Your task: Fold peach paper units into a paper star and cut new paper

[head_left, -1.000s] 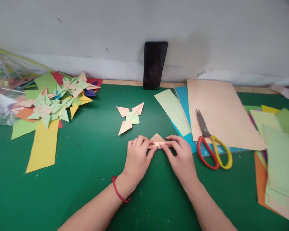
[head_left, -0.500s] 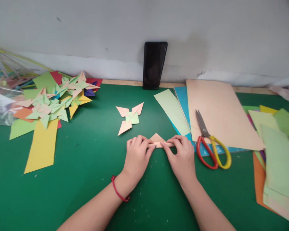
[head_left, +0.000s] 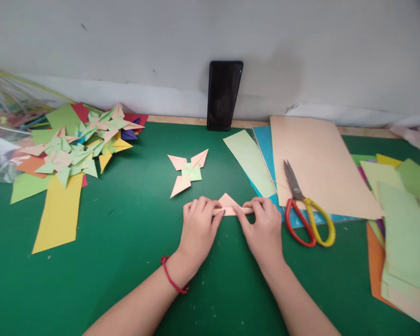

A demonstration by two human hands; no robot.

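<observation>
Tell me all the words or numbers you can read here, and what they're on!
There are none to read.
The black phone leaning on the wall has a dark, blank screen.
The scissors show no brand or mark.
The coloured paper sheets, the folded pinwheel and the peach paper under the left hand and right hand are all plain.

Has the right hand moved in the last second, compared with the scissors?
Yes, slightly. The right hand has slid right along the folded peach paper, closer to the scissors.
</observation>
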